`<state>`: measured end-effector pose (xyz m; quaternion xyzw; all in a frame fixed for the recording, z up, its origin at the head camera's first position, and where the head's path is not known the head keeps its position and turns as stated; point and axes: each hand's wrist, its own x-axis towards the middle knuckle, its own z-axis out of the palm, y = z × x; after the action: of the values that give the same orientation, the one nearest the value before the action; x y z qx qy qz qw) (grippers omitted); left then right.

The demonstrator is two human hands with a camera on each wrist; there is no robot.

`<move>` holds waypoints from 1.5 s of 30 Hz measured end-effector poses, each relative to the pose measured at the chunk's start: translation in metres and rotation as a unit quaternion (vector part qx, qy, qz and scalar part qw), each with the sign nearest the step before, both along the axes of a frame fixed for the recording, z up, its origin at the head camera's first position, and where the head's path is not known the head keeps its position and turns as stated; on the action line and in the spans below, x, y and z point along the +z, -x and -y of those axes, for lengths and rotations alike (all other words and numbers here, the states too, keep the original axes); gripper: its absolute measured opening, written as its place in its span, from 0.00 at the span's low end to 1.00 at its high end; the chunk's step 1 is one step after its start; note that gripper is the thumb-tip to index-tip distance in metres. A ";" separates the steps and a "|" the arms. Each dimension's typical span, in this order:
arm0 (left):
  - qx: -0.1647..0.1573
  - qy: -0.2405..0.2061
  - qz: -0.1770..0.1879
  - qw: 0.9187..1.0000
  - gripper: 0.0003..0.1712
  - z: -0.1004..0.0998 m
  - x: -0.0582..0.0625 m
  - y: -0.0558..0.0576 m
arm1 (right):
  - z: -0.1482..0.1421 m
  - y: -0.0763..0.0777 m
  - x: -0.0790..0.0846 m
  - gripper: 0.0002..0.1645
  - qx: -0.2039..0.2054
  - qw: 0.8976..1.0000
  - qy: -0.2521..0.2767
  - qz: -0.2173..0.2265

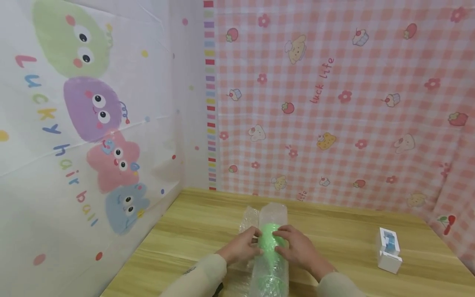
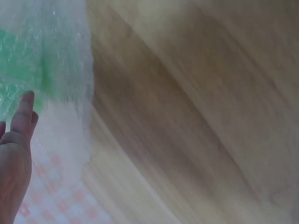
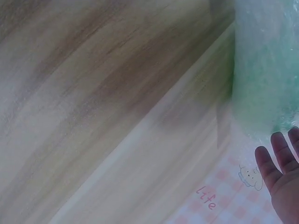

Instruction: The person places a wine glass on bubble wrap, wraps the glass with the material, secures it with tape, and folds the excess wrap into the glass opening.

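Note:
A green object point(image 1: 270, 243) lies wrapped in clear bubble wrap point(image 1: 273, 212) as a long roll on the wooden table. From the left, my left hand point(image 1: 243, 246) touches the roll's side, thumb nearer me and fingers farther away. My right hand point(image 1: 301, 249) rests its thumb and fingertips on the right side of the same roll. Straight fingers point(image 2: 23, 112) lie against the wrap in the left wrist view. The right wrist view also has extended fingers point(image 3: 280, 149) at the end of the green part. The plastic blurs the green object's shape.
A loose flap of bubble wrap point(image 1: 249, 219) spreads left of the roll. At the right of the table point(image 1: 334, 239) stands a small white box point(image 1: 389, 250) with a blue design. A white printed cloth point(image 1: 156, 136) and a pink checked cloth point(image 1: 326, 123) border the table.

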<state>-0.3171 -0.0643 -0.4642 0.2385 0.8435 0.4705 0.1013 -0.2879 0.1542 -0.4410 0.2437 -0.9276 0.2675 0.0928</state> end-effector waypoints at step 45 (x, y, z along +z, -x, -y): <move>0.006 0.028 -0.105 0.994 0.19 -0.014 -0.003 -0.001 | 0.009 -0.002 0.003 0.23 -0.005 1.000 -0.020 -0.007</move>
<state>-0.3160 -0.0501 -0.4668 0.2785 0.8637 0.4197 0.0155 -0.2855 0.1456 -0.4381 0.2432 -0.9332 0.2467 0.0956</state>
